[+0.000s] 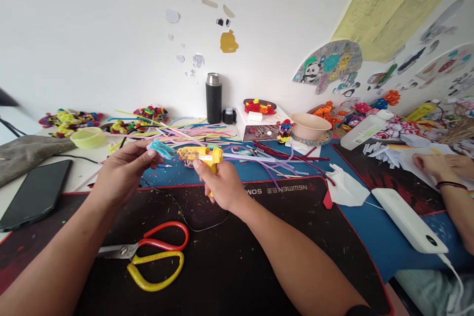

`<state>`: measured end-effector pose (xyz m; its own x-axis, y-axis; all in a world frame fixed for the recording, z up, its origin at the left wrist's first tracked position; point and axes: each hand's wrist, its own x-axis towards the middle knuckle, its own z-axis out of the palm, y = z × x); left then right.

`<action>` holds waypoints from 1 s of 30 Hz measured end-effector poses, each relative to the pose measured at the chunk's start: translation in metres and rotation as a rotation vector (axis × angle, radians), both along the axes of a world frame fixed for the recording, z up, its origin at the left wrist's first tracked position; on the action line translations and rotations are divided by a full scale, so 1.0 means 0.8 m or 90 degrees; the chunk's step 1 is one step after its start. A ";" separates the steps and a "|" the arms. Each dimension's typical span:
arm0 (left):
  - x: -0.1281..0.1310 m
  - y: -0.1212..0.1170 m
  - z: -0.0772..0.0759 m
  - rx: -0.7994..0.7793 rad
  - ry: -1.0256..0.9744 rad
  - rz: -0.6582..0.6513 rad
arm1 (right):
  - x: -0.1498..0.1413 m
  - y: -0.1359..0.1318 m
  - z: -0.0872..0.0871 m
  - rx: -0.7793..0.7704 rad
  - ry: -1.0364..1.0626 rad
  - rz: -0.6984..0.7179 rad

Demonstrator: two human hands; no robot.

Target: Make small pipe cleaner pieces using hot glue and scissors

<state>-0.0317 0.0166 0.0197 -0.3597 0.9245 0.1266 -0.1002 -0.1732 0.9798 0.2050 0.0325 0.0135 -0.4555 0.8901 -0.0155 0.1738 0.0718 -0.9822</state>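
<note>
My right hand (pixel 221 185) is closed around the grip of a yellow glue gun (pixel 202 154), its nozzle pointing left. My left hand (pixel 124 168) pinches a small light-blue fuzzy piece (pixel 162 148) right at the nozzle tip. Both hands hover above a black desk mat (pixel 237 256). The gun's black cord (pixel 185 217) trails down across the mat.
Red and yellow scissors (pixel 153 254) lie on the mat near my left forearm. A heap of coloured pipe cleaners (pixel 192 134) sits behind the hands. A dark phone (pixel 35 192) is at left. Another person's hand (pixel 435 165) rests at right by a white power bank (pixel 409 219).
</note>
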 end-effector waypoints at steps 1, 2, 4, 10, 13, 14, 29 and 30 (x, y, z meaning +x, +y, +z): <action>0.000 0.000 0.000 -0.003 0.008 -0.001 | 0.000 0.000 0.000 0.001 0.004 0.001; -0.001 0.000 -0.001 -0.005 0.017 -0.003 | 0.000 0.000 0.000 0.003 0.008 0.002; -0.001 -0.001 -0.001 -0.006 0.031 -0.008 | 0.000 -0.001 0.000 0.004 0.012 0.004; -0.001 0.001 -0.002 0.006 0.001 -0.006 | 0.000 -0.001 0.000 0.004 0.001 0.004; -0.002 0.002 -0.002 0.016 0.000 -0.006 | 0.000 0.000 0.000 0.011 -0.001 0.001; -0.002 0.002 -0.002 0.018 0.001 -0.006 | 0.000 0.000 0.000 0.013 -0.001 0.000; -0.007 0.004 -0.006 0.015 -0.020 0.000 | 0.000 0.000 0.000 0.012 -0.013 0.000; -0.006 0.004 -0.006 0.013 -0.021 -0.001 | -0.001 0.000 0.000 0.012 -0.011 0.000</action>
